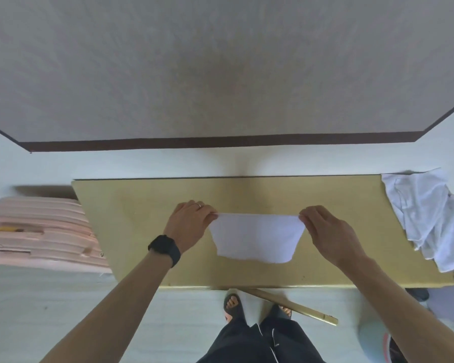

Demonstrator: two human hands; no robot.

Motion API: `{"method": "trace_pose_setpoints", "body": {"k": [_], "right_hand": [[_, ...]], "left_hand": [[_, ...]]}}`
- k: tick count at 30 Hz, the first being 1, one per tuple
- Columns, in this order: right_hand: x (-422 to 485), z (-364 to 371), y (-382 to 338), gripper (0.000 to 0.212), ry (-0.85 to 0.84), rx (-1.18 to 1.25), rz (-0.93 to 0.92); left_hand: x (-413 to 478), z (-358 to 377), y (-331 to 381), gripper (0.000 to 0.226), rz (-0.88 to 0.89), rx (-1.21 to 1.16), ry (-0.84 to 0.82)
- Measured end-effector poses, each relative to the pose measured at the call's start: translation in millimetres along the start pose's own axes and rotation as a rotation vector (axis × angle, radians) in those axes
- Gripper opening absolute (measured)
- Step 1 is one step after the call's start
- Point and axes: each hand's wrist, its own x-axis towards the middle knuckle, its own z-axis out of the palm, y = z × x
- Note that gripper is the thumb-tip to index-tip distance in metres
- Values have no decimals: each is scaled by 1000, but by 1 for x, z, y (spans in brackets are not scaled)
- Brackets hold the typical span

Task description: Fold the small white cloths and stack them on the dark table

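A small white cloth (256,237) hangs stretched between my hands above the middle of the olive-gold table (147,205). My left hand (190,224) pinches its upper left corner, and my right hand (325,231) pinches its upper right corner. The cloth's lower edge sags toward the tabletop; I cannot tell whether it touches. A heap of unfolded white cloths (430,216) lies on the table's right end, partly hanging over the edge.
A pink slatted stool (37,231) stands left of the table. A gold bar (294,306) lies on the floor by my feet under the front edge. A wall rises behind the table. A pale blue object (372,339) sits on the floor at lower right.
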Motion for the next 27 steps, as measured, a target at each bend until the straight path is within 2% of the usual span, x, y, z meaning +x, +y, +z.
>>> {"method": "trace_pose_setpoints", "body": {"k": [4,8,13,18,22,24,26,27], "right_hand": [[37,-15,-3,22,73,4,18],[55,-21,-8,17,159,2,10],[40,4,-6,20,104,31,26],[-8,63,7,26,-168,89,117],[-62,106,10,26,-403,93,188],[-89,120,8,17,-543,62,207],[-111,129,4,15,-672,-10,178],[-119,131,3,17,-705,-13,187]], "left_hand": [[34,-22,-2,22,-36,11,150],[48,-33,-4,31,0,59,268],[30,-7,-10,35,10,106,223],[-23,59,-12,33,7,107,13],[-75,108,-6,17,-1,77,-171],[-99,126,-2,4,2,62,-236],[-119,138,2,12,-35,47,-319],[-126,140,4,9,-61,33,-361]]}}
